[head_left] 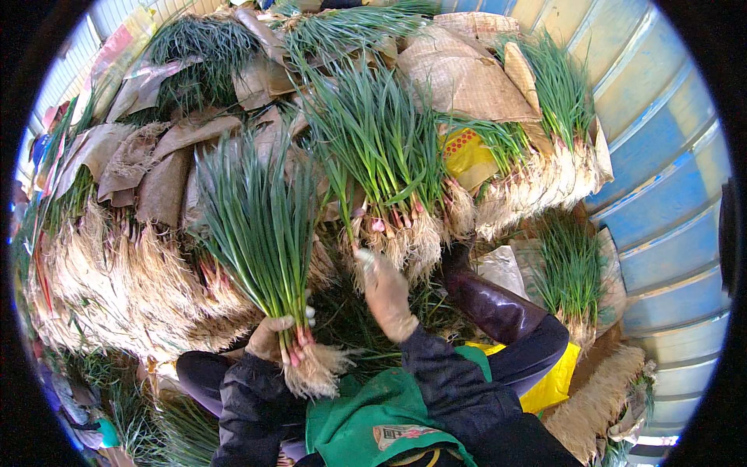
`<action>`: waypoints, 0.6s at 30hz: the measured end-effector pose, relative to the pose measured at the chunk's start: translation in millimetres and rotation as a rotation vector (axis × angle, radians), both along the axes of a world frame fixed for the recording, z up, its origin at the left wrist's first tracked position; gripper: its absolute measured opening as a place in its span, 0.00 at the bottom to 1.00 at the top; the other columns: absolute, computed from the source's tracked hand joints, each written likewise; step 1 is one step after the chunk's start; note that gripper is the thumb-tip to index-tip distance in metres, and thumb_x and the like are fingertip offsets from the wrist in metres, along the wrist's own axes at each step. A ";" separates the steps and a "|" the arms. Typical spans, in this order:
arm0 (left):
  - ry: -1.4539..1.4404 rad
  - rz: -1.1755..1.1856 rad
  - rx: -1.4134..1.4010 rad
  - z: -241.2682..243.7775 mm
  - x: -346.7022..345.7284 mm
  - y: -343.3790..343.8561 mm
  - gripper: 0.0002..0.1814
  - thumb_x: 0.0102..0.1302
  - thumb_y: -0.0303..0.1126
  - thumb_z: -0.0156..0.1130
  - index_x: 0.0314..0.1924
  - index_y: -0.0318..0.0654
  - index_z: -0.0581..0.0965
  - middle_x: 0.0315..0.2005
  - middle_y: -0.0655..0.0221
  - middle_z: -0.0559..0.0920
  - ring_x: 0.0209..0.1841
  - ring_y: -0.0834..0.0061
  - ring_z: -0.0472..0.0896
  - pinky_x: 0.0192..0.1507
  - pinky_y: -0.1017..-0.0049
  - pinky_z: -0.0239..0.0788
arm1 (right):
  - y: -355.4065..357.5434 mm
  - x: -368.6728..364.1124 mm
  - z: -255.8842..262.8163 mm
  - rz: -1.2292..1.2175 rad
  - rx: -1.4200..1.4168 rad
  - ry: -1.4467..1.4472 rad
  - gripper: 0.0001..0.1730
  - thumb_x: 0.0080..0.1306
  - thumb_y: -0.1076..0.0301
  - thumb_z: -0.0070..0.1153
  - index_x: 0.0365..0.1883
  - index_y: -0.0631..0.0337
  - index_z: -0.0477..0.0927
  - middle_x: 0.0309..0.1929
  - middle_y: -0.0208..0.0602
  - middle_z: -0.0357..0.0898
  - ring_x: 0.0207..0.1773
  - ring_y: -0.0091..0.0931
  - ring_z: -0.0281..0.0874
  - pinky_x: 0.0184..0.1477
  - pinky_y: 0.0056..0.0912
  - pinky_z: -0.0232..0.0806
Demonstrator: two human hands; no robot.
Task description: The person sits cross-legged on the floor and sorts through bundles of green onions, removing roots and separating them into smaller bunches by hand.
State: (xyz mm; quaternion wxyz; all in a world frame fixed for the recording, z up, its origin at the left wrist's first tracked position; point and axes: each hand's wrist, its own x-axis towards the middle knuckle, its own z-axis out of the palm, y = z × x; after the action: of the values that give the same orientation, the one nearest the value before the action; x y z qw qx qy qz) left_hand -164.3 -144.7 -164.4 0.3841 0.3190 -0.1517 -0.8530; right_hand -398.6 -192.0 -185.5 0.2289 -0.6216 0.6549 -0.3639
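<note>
My left hand (271, 338), in a pale glove, grips a bunch of young garlic plants (262, 233) just above their pinkish bulbs. The green leaves fan upward, and the pale roots hang over my lap. My right hand (388, 298), also gloved, is at the near edge of a loose heap of garlic plants (385, 140). Its fingertips are closed at the base of a single garlic stalk (348, 225) on the heap's left side; the fingers' far side is hidden.
Rows of garlic plants with thick roots (134, 286) lie to the left under brown sacking (166, 187). More bundles (543, 181) stand at right beside a blue and cream corrugated wall (659, 210). A yellow bag (551, 379) lies by my knee. Another person (44, 146) is at far left.
</note>
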 end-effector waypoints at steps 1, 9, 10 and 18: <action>-0.043 0.008 0.035 2.9 -2.2 0.2 0.36 0.54 0.27 0.62 0.64 0.34 0.61 0.39 0.64 0.78 0.33 0.67 0.80 0.30 0.69 0.79 | -15.9 -6.8 -11.2 0.012 -0.063 0.032 0.16 0.68 0.67 0.47 0.54 0.58 0.73 0.42 0.40 0.79 0.43 0.31 0.79 0.44 0.32 0.71; -0.101 -0.060 0.018 -0.2 -27.9 -38.5 0.16 0.62 0.36 0.54 0.41 0.28 0.71 0.25 0.54 0.78 0.17 0.60 0.79 0.20 0.67 0.77 | 13.0 -1.0 -4.0 0.334 0.224 -0.194 0.17 0.66 0.64 0.51 0.51 0.60 0.76 0.45 0.42 0.80 0.48 0.29 0.78 0.46 0.29 0.71; -0.034 -0.061 0.014 -5.1 -29.9 -44.2 0.17 0.61 0.33 0.54 0.47 0.29 0.71 0.32 0.56 0.79 0.23 0.61 0.80 0.24 0.67 0.78 | 25.5 6.7 -6.7 0.366 0.203 -0.190 0.17 0.65 0.66 0.52 0.51 0.60 0.76 0.45 0.43 0.80 0.48 0.29 0.78 0.46 0.29 0.71; -0.113 0.227 -0.108 23.4 -24.0 -14.8 0.32 0.54 0.31 0.58 0.60 0.36 0.62 0.43 0.57 0.77 0.39 0.57 0.80 0.36 0.62 0.79 | 14.8 17.2 2.8 0.517 0.252 -0.110 0.11 0.66 0.64 0.50 0.38 0.59 0.80 0.30 0.38 0.81 0.26 0.30 0.78 0.33 0.29 0.70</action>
State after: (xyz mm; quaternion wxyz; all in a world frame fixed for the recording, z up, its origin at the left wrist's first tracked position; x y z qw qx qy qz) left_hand -188.3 -159.5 -141.0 0.4858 0.3605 -0.1817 -0.7752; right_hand -381.4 -177.2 -182.7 0.4245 -0.7138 0.5013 -0.2427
